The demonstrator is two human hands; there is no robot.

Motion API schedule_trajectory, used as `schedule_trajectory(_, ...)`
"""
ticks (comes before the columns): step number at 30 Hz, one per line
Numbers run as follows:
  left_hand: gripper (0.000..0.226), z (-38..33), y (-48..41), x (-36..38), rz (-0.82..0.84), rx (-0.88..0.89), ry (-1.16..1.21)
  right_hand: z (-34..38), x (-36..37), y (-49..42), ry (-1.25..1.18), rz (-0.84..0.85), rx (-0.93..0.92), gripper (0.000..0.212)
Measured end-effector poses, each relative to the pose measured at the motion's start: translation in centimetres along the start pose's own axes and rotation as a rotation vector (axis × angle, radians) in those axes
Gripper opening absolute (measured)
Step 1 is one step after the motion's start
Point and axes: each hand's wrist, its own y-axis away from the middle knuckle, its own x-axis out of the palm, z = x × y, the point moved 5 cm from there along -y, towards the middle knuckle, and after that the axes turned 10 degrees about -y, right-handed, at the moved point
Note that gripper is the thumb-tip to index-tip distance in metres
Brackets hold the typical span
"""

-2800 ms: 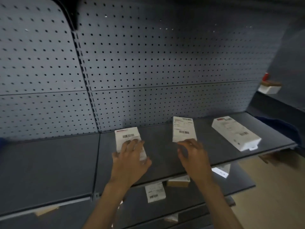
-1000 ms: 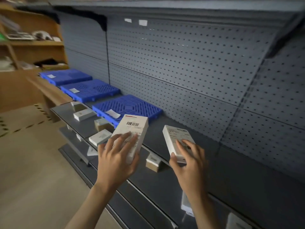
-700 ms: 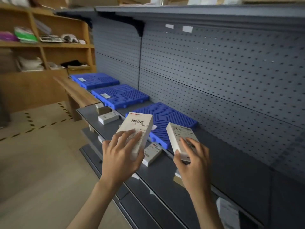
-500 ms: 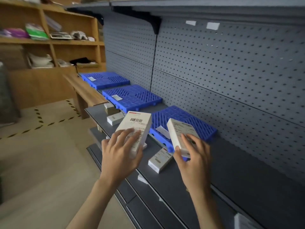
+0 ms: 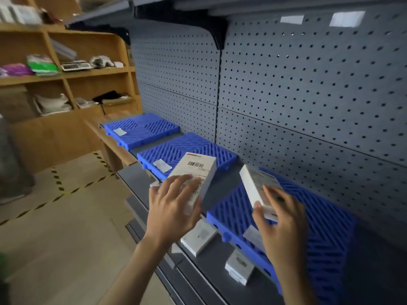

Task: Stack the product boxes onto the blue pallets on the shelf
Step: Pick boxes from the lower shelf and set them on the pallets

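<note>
My left hand (image 5: 172, 211) grips a white product box with a barcode label (image 5: 197, 170), held in the air over the shelf's front edge. My right hand (image 5: 280, 219) grips a second white box (image 5: 255, 188), tilted above the nearest blue pallet (image 5: 319, 227). Two more blue pallets, the middle pallet (image 5: 198, 148) and the far pallet (image 5: 143, 128), lie further left on the grey shelf (image 5: 220, 267). Each pallet carries a small white label. Nothing is stacked on the pallets.
Two loose white boxes (image 5: 199, 237) (image 5: 239, 269) lie on the shelf's front strip before the near pallet. A grey pegboard wall (image 5: 308, 95) backs the shelf, with another shelf overhead. Wooden shelving (image 5: 66, 73) with assorted items stands at the left; open floor with hazard tape lies below.
I picked up a box in each hand from the bare shelf section and moved left along it. The blue pallets have come close, and the right box now hangs over the nearest one.
</note>
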Motion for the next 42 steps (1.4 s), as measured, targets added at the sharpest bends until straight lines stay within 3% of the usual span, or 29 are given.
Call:
schedule_trajectory(10,0.041,4.2,-8.6,8.3,0.033,0.18,0.094,-1.7,3.2,-3.7,0.129,-0.025,0.158,0.057)
schedule_trajectory(21,0.038,5.7,-13.7,15.4,0.16,0.331,0.248,-0.3,6.1,-3.5,0.453,-0.114,0.31,0.039)
schedule_trajectory(32,0.047,6.0,-14.8,18.3,0.231,0.35,0.32,2.9,8.6,-0.1,0.61,-0.202,0.344,0.043)
schedule_trajectory(39,0.059,6.0,-14.5,17.7,0.201,0.364,0.302,3.7,8.4,0.5,0.637,-0.2,0.376,0.044)
schedule_trajectory(42,0.052,6.4,-14.2,16.2,0.142,0.391,0.343,3.0,8.3,-0.1,0.665,-0.183,0.386,0.045)
